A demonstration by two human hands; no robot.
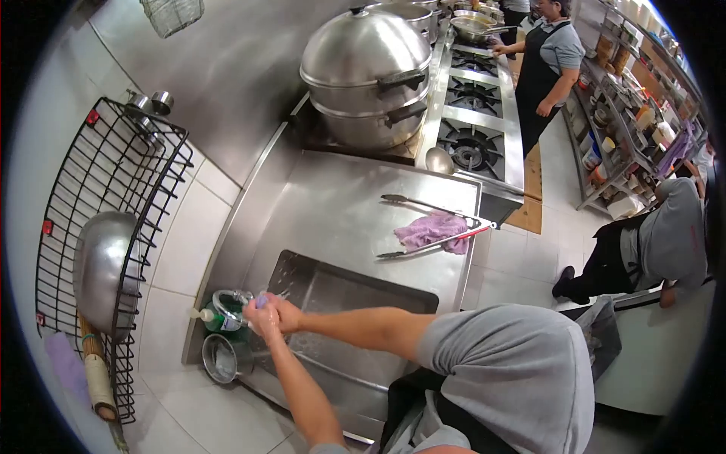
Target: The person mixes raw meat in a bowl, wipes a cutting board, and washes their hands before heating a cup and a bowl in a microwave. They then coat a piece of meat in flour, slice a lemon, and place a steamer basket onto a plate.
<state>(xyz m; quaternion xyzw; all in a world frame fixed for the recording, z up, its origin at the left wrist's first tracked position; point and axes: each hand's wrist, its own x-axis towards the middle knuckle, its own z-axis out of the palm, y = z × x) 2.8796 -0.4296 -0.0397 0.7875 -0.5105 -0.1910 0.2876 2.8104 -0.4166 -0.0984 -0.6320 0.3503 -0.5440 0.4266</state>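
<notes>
My left hand (pixel 262 321) and my right hand (pixel 284 313) are pressed together over the left end of the sink basin (pixel 363 286). Their fingers are closed around a small light-purple cloth (pixel 262 301), mostly hidden by the hands. Both hands look wet, with drops on the steel around them. Right beside them are the curved faucet (pixel 227 303) and a bottle of green liquid (pixel 220 321) with a pump top. Below the bottle sits a metal pot (pixel 224 358). On the steel counter, tongs (pixel 431 248) lie spread around a crumpled purple cloth (pixel 429 231).
A large steamer pot (pixel 367 79) stands behind the sink, beside a row of gas burners (pixel 467 145). A ladle (pixel 440 160) rests there. A black wire rack (pixel 125 250) on the left holds a metal wok (pixel 106 272). Two co-workers (pixel 546 72) stand to the right, near shelves (pixel 628 113).
</notes>
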